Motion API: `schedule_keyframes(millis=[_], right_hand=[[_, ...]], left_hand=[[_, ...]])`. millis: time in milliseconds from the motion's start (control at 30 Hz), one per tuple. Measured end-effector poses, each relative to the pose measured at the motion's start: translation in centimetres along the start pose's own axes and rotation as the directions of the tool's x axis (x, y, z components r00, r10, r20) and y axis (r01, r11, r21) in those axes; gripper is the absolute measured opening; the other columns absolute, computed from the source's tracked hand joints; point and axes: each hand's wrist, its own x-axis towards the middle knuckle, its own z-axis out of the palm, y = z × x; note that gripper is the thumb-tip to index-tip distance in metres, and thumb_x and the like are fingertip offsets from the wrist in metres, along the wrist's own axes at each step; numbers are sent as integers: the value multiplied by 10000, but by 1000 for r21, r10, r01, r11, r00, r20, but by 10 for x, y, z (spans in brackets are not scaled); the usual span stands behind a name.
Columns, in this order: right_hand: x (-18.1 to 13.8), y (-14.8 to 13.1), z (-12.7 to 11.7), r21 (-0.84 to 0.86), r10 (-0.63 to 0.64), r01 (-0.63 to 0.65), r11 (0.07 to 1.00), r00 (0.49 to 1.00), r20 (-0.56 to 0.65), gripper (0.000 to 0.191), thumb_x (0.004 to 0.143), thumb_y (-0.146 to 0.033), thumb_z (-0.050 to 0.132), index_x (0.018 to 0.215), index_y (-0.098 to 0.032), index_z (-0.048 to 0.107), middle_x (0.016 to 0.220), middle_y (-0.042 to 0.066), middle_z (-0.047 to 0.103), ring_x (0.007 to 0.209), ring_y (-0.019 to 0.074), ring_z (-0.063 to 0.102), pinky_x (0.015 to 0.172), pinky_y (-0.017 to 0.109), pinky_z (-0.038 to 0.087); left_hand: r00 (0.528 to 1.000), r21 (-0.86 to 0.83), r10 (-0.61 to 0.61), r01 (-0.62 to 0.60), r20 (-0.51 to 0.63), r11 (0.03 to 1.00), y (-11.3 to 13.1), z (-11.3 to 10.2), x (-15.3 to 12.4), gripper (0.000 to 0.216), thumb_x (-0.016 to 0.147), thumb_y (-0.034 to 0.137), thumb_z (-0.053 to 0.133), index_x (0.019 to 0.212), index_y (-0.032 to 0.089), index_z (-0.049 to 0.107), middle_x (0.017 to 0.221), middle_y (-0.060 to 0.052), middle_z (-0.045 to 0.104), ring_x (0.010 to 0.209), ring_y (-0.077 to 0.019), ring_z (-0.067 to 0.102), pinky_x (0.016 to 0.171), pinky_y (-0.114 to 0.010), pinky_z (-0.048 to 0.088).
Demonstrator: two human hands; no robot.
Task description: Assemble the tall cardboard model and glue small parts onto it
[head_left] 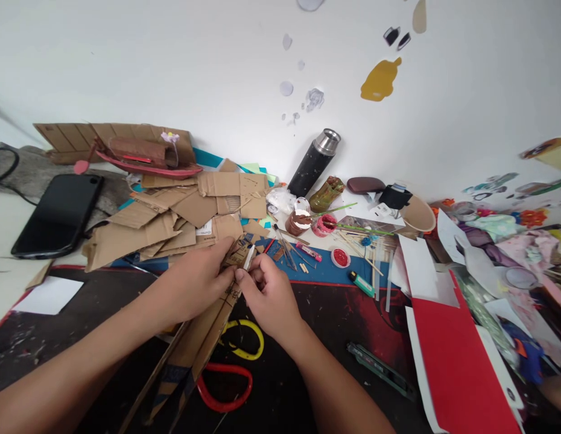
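Observation:
A long brown cardboard piece [196,343] slants from the lower middle up to the table's centre. My left hand [194,280] grips its upper end with curled fingers. My right hand [269,295] pinches a small white stick-like object [249,257] against the same end of the cardboard. Both hands meet over a dark mat [335,319]. Scissors with a yellow handle [247,340] and a red handle [226,389] lie under the cardboard.
A heap of cardboard scraps [172,211] lies behind my hands. A black phone [58,214] is at the left, a black flask [314,163] at the back. Paint pots [323,225], sticks, a green lighter [362,283], red paper [452,355] and a utility knife [380,371] are to the right.

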Motion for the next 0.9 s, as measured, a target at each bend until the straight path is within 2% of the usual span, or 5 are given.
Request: schedule_keyframes(millis=[300, 600, 900], right_hand=[[0, -1, 0, -6, -30, 30, 1000, 999, -32, 267, 1000, -504, 686, 1007, -263, 572, 664, -72, 509, 600, 169, 513, 564, 284, 374], [-3, 0, 4, 72, 11, -10, 997, 1000, -15, 254, 1034, -478, 654, 961, -276, 518, 590, -97, 476, 518, 147, 426, 518, 281, 267], [-5, -9, 4, 94, 30, -28, 995, 999, -12, 249, 985, -431, 668, 917, -279, 483, 573, -123, 409, 499, 128, 367, 504, 277, 254]], left_hand=[[1000, 33, -27, 27, 2, 999, 2, 0, -1, 90, 909, 393, 427, 923, 310, 396, 843, -65, 700, 802, -327, 708, 717, -402, 448], [1000, 23, 2, -2, -13, 1000, 0, 4, -4, 91, 929, 397, 420, 930, 306, 416, 844, -71, 711, 806, -332, 699, 717, -412, 433], [1000, -18, 19, -19, 6, 1000, -1, 4, -3, 87, 939, 387, 456, 947, 300, 462, 880, -78, 750, 841, -333, 720, 739, -414, 469]])
